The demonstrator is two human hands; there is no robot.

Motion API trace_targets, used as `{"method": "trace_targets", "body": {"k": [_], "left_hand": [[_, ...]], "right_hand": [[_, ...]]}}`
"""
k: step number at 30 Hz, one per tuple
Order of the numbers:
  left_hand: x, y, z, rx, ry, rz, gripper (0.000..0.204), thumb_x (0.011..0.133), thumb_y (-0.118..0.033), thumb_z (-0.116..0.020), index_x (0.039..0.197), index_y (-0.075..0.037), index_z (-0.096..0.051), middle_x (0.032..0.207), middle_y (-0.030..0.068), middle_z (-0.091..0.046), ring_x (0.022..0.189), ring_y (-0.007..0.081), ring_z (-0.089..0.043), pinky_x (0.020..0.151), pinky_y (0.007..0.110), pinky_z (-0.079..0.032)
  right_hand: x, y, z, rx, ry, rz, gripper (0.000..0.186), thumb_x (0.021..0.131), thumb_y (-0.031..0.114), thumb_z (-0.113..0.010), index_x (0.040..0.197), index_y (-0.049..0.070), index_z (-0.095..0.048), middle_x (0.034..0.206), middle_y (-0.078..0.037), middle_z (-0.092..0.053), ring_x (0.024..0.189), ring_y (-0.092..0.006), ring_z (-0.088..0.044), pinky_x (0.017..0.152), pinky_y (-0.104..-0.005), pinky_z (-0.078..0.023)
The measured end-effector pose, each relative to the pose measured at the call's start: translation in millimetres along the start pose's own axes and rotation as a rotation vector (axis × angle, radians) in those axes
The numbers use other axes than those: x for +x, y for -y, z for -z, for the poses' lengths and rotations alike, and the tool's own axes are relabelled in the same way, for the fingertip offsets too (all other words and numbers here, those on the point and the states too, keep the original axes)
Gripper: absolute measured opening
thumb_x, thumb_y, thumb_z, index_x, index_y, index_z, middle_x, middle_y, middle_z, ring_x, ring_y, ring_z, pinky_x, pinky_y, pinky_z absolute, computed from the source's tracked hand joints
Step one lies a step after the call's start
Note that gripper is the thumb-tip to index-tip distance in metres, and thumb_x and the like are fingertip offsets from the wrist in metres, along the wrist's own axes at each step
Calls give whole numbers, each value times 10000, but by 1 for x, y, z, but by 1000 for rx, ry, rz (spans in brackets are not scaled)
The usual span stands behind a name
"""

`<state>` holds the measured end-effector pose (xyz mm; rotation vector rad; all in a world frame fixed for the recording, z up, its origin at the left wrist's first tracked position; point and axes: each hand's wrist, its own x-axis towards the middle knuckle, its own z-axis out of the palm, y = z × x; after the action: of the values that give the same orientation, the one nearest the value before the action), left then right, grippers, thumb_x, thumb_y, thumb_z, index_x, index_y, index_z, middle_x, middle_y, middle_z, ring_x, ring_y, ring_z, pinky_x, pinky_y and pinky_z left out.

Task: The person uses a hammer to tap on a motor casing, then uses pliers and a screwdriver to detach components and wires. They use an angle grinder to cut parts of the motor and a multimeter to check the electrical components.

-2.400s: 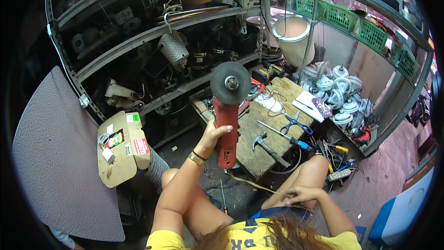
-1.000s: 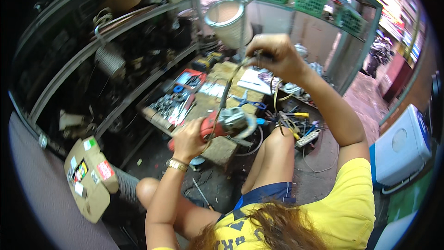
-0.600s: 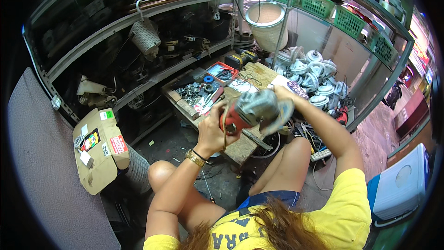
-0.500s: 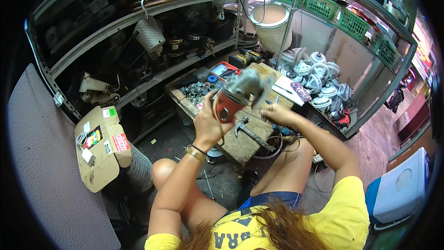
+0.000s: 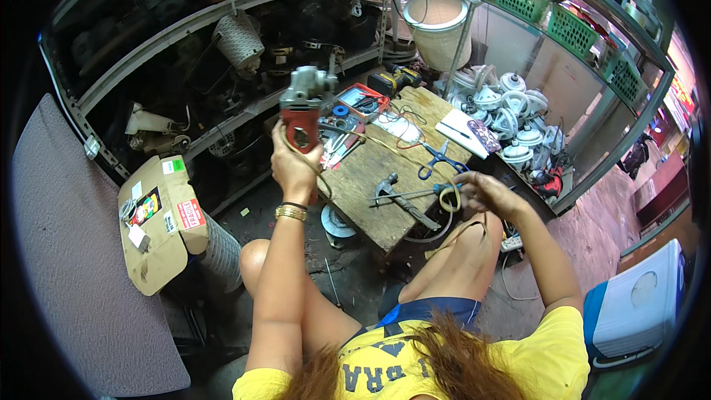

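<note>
My left hand (image 5: 295,167) is closed around an angle grinder (image 5: 301,120) with a red body and grey metal head, raised beyond the near left corner of the wooden bench (image 5: 363,204). A cord hangs beside that hand. My right hand (image 5: 486,194) is at the bench's right edge, fingers loosely bent and apart, nothing visible in them. Close to its fingertips are a roll of tan tape (image 5: 449,198) and the blue handle of a screwdriver (image 5: 438,189). The screwdriver lies across a claw hammer (image 5: 404,201). Blue-handled scissors (image 5: 437,163) rest farther back.
Beyond the bench are a cordless drill (image 5: 394,80) and a red tray (image 5: 363,100). A notebook (image 5: 461,133) with a pen lies beside piled white plastic parts (image 5: 511,115). An open cardboard box (image 5: 159,233) stands left; a blue-and-white cooler (image 5: 637,300) stands right.
My left hand has carried the grinder left, away from over the bench, and its head now points upward. My right hand has moved right and nearer to me, beside the tape roll.
</note>
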<state>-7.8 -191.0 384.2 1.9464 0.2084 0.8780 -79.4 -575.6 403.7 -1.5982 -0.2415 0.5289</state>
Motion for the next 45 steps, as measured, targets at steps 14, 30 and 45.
{"method": "trace_targets", "body": {"k": [14,30,45], "left_hand": [[22,32,12,-141,-87,-142,689,640,-221,-825,1198,38,-515,995,154,-670,874,252,-662,811,352,-505],[-5,2,4,-48,93,-221,739,615,-200,-809,1247,22,-496,998,191,-682,902,335,-681,798,381,-520],[-6,0,2,-66,130,-174,757,587,-218,-833,1248,-44,-510,979,182,-690,899,357,-676,788,406,-530]], "right_hand": [[-196,29,136,-284,-327,-318,204,809,146,-717,910,-21,-659,672,-17,-602,538,-85,-533,477,-222,-420],[-257,-173,129,-492,-372,-719,512,758,161,-754,1214,6,-580,1025,-143,-637,888,-254,-627,796,-344,-520],[75,-69,-145,454,305,-153,704,969,490,-469,1465,48,-236,1005,-216,-616,885,-290,-661,816,-376,-516]]}}
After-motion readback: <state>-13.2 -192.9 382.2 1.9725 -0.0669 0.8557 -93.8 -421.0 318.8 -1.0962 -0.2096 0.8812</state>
